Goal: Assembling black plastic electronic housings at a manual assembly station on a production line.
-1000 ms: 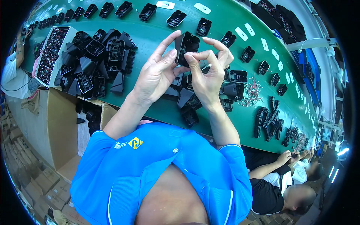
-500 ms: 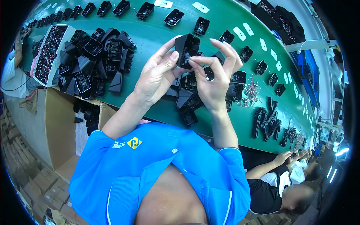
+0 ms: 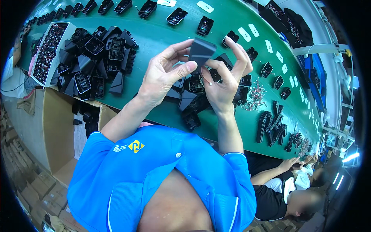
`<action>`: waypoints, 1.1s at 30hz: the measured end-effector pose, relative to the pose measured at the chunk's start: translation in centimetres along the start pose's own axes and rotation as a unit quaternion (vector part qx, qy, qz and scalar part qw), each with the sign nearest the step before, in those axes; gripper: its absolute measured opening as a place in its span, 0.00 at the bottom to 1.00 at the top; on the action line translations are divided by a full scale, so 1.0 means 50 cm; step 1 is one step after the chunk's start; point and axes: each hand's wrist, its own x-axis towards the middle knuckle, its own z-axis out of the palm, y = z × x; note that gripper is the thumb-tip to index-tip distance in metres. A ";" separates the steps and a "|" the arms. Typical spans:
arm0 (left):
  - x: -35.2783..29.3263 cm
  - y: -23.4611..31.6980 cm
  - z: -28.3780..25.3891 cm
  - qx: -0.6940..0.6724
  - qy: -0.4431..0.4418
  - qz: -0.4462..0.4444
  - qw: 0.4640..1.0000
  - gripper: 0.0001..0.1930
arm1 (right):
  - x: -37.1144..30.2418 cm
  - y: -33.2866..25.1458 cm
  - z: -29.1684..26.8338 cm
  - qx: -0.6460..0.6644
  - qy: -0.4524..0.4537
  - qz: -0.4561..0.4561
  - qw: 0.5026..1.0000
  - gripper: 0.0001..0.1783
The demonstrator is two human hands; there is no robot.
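My left hand (image 3: pixel 162 75) is closed on a black wedge-shaped plastic housing (image 3: pixel 203 50), fingers behind and thumb in front, held above the table. A smooth outer side of the housing faces up, so its inside is hidden. Just under it, the thumb and index finger of my right hand (image 3: pixel 221 87) are bent together at its lower edge, the other fingers raised. What they pinch is hidden; a small pale tip (image 3: pixel 210 83) shows by the right thumb. Beneath both hands lie several more black housings (image 3: pixel 189 104) in a loose heap.
On the green table (image 3: pixel 150 44), a big pile of black housings (image 3: pixel 94 58) lies left beside a white box of small wired parts (image 3: pixel 56 54). Housings and white plates line the far side. Wires (image 3: pixel 255 96) and black ribbed strips (image 3: pixel 270 125) lie right. Co-workers sit at right.
My left hand has turned the housing so its open side no longer faces me. My right fingers have come out of the opening to its lower edge. The view has shifted slightly.
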 end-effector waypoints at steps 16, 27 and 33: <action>0.000 0.015 0.034 0.045 -0.080 0.060 0.994 0.24 | -0.039 0.042 0.007 0.240 0.076 0.079 0.965 0.14; 0.016 -0.017 0.074 0.099 -0.056 0.047 0.992 0.26 | -0.005 0.147 -0.151 -0.196 0.094 -0.071 0.973 0.10; -0.079 0.030 -0.091 0.433 0.050 0.146 0.888 0.19 | -0.053 0.532 -0.606 -0.595 -0.098 0.138 0.786 0.13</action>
